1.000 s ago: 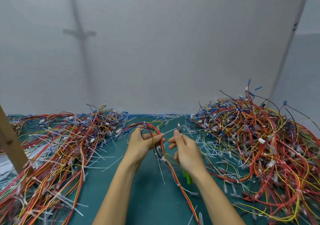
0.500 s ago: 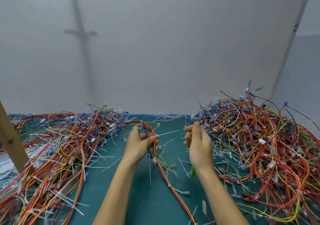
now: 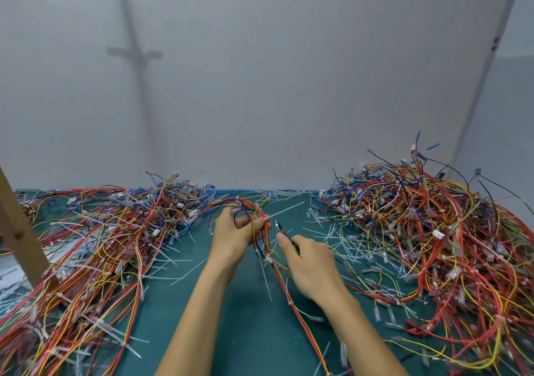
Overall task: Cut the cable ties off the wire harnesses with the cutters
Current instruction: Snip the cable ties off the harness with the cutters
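harness in hand: red/yellow/blue wire harness [image 3: 261, 231], looped at top, tail runs down toward camera over the green surface [image 3: 248, 318]
left hand: left hand [image 3: 235, 238] clamped on the loop, thumb and fingers pinching the wires, held up off the surface
right hand: right hand [image 3: 310, 265] closed around the cutters [image 3: 284, 235], green handle mostly hidden in palm
cutters: tip points up-left, just beside the harness, blades look slightly parted, hard to tell
cable tie: white tie [image 3: 268, 258] on the bundle below the left hand, tail sticking down
step in hand: judged as lining up the next cut
how to do well: nip only the tie strap, keep blade off wire insulation, hold the bundle taut with the left hand
left pile: harness pile [image 3: 95, 248], flatter
right pile: taller harness pile [image 3: 433, 231]
scraps: cut tie offcuts [image 3: 349, 239] scattered between the piles
far left: wooden post [image 3: 17, 231]
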